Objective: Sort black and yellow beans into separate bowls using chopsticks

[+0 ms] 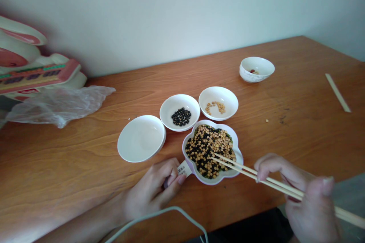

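A flower-shaped white dish (237,155) full of mixed black and yellow beans sits near the table's front edge. My right hand (302,197) grips a pair of wooden chopsticks (251,172), their tips resting in the beans. My left hand (155,191) rests on the table at the dish's left rim, fingers curled by a small label (184,168). Behind the dish stand three white bowls: an empty one (141,138), one with black beans (179,112), one with yellow beans (218,102).
A fourth small white bowl (256,69) stands farther back right. A paper chopstick sleeve (338,93) lies at the right. Crumpled clear plastic (61,104) and a pink-and-white toy (28,68) sit at the left by the wall. A grey cable (159,214) crosses the front.
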A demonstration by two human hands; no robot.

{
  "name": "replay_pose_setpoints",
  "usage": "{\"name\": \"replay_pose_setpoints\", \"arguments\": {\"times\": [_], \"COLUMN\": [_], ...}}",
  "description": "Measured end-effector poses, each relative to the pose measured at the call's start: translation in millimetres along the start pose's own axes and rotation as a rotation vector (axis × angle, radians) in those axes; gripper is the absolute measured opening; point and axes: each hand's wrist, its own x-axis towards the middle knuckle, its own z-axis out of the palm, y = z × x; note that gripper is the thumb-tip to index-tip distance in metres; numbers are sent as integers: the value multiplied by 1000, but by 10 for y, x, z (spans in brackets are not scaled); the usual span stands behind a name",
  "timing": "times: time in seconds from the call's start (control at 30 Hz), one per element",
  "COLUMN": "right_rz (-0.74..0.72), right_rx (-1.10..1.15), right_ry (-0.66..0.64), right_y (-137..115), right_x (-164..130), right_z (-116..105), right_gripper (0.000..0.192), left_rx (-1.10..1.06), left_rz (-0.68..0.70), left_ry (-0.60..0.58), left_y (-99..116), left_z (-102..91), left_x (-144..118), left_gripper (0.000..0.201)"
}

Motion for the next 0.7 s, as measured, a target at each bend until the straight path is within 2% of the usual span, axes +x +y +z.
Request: {"name": "replay_pose_setpoints", "arguments": {"times": [0.23, 0.5, 0.7], "right_rz": [-34, -43, -206], "right_rx": [5, 63, 132], "right_ry": [38, 154, 275], "right_y": [40, 61, 146], "right_x": [-15, -5, 75], "right_z": [-4, 0, -43], "right_gripper": [72, 80, 81], "left_rx": [8, 6, 6], "left_rz": [5, 14, 15], "left_ry": [-2, 3, 4], "left_y": [-5, -22, -43], "left_z": [-4, 6, 9], "left_x": [-5, -12, -25], "left_gripper": [28, 26, 25]}}
